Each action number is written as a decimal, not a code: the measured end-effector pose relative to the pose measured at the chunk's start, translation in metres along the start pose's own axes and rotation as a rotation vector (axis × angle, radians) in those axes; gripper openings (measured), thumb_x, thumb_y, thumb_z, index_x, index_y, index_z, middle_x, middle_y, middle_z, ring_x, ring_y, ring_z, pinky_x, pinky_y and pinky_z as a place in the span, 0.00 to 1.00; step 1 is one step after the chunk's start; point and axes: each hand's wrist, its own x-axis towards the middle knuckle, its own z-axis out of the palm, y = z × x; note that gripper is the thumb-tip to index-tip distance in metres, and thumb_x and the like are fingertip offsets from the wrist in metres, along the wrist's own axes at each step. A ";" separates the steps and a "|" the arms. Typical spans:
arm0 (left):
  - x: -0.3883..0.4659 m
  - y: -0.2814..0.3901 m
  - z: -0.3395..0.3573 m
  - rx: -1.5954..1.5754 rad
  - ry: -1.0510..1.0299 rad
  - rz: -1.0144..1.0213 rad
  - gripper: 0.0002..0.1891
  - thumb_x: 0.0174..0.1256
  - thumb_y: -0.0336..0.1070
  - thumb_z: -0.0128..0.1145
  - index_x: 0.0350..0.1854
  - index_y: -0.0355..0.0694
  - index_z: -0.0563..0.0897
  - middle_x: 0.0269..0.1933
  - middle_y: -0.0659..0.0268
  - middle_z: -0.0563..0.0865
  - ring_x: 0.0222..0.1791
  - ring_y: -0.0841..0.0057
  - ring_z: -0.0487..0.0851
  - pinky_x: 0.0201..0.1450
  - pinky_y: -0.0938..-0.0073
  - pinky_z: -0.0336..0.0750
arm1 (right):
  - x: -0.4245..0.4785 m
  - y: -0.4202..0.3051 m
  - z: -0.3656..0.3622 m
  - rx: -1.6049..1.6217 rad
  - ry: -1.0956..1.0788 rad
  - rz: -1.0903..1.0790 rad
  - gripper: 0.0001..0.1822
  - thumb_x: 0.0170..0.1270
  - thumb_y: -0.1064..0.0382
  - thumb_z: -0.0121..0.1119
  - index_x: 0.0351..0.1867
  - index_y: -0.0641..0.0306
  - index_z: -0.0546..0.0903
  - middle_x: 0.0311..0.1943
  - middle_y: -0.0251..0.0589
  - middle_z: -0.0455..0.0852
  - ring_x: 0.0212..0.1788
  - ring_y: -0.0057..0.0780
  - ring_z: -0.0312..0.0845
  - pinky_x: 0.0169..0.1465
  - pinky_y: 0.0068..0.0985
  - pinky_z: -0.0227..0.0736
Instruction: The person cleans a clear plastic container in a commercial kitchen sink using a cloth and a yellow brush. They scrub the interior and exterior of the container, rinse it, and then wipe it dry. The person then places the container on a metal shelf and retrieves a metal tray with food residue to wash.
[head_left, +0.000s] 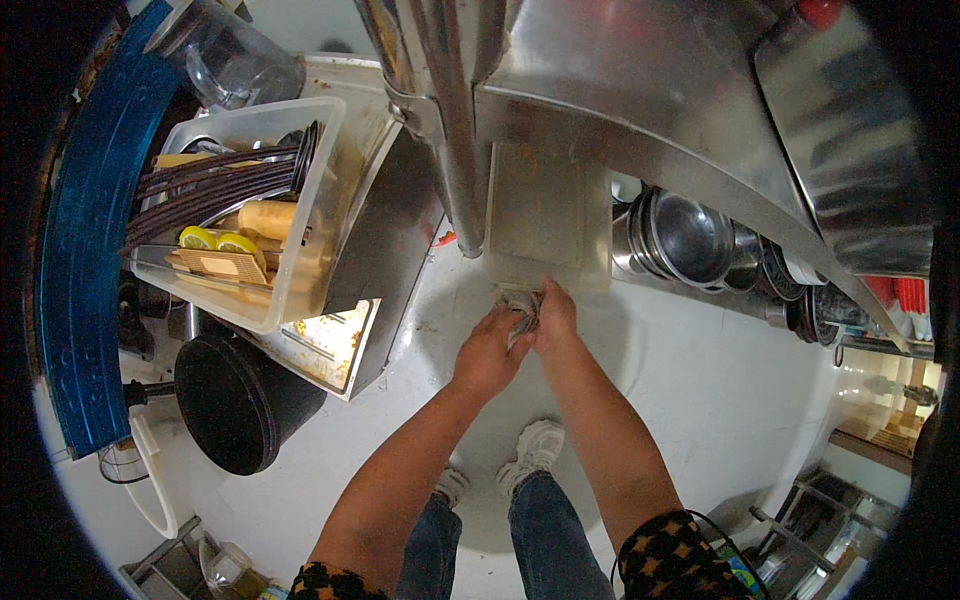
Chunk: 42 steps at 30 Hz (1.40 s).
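Observation:
Both hands meet in front of me around a bunched greyish cloth (523, 306). My left hand (489, 351) grips its near left side, the thumb reaching toward the other hand. Against the cloth's right side presses my right hand (555, 319), one finger pointing up to the front edge of a translucent plastic container (551, 210). Whether that finger touches the container cannot be made out. The container sits below the stainless steel counter (645, 135), behind the cloth. Part of the cloth is hidden by my fingers.
On the left, a plastic bin (330, 187) of utensils stands on a metal unit, near a black bucket (225, 405). Several steel bowls (690, 236) line a low shelf at right. A metal post (457, 172) comes down left of the container. White floor (712, 390) surrounds my shoes.

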 end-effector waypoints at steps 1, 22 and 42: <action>-0.001 -0.002 -0.001 0.003 -0.017 -0.005 0.21 0.59 0.44 0.54 0.52 0.38 0.73 0.59 0.48 0.70 0.59 0.56 0.68 0.60 0.65 0.64 | -0.003 0.001 0.002 0.018 -0.011 0.015 0.19 0.67 0.55 0.44 0.47 0.71 0.70 0.42 0.45 0.76 0.41 0.36 0.74 0.43 0.33 0.72; -0.120 0.008 -0.030 -0.049 -0.104 -0.125 0.21 0.60 0.45 0.54 0.50 0.35 0.73 0.58 0.46 0.70 0.58 0.54 0.68 0.60 0.63 0.63 | -0.110 0.018 -0.096 -0.681 -0.118 -0.025 0.24 0.63 0.47 0.48 0.49 0.66 0.72 0.41 0.41 0.78 0.41 0.30 0.73 0.49 0.27 0.68; -0.332 0.033 -0.200 0.238 -0.318 0.292 0.14 0.56 0.38 0.57 0.41 0.34 0.79 0.38 0.48 0.81 0.39 0.54 0.77 0.44 0.58 0.72 | -0.475 -0.109 -0.130 -0.022 -0.193 -0.080 0.11 0.65 0.58 0.50 0.44 0.61 0.73 0.43 0.42 0.76 0.39 0.42 0.76 0.40 0.40 0.76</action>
